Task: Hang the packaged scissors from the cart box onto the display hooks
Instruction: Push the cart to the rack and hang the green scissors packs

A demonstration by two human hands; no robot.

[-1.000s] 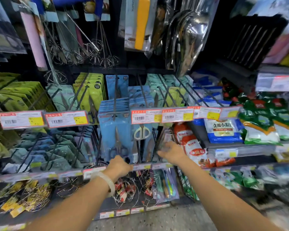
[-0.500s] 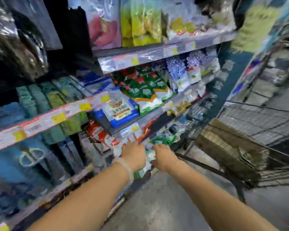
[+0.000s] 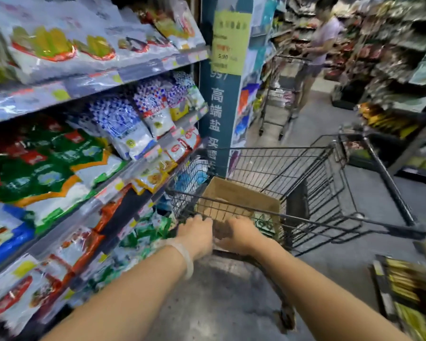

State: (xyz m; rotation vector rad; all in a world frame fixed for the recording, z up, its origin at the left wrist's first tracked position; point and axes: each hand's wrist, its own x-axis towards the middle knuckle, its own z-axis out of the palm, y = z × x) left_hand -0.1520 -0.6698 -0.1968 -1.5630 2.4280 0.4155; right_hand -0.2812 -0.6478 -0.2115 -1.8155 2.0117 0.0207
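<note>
Left hand [image 3: 197, 236] and right hand [image 3: 240, 236] reaching side by side at the near rim of the cart [image 3: 305, 217], grip unclear, fingers blurred, nothing visibly held. Fetching step: next, down into the cardboard box [image 3: 239, 198] for packaged scissors, unseen inside; display hooks out of view.

Dim, flat indoor light w/ no clear source; colours look muted. Heavy motion blur across most of the view: shelf bags [image 3: 59, 168] left of the fingers [image 3: 197, 219] smear into streaks, and goods far right of them are mush. Cart [image 3: 293, 183] wires and box [image 3: 231, 193] just beyond the fingers read sharpest, though soft. Faint glare on plastic bags up top. Wide-angle bending at edges; shelves curve. Floor below the hands is dark, shadows vague.
</note>
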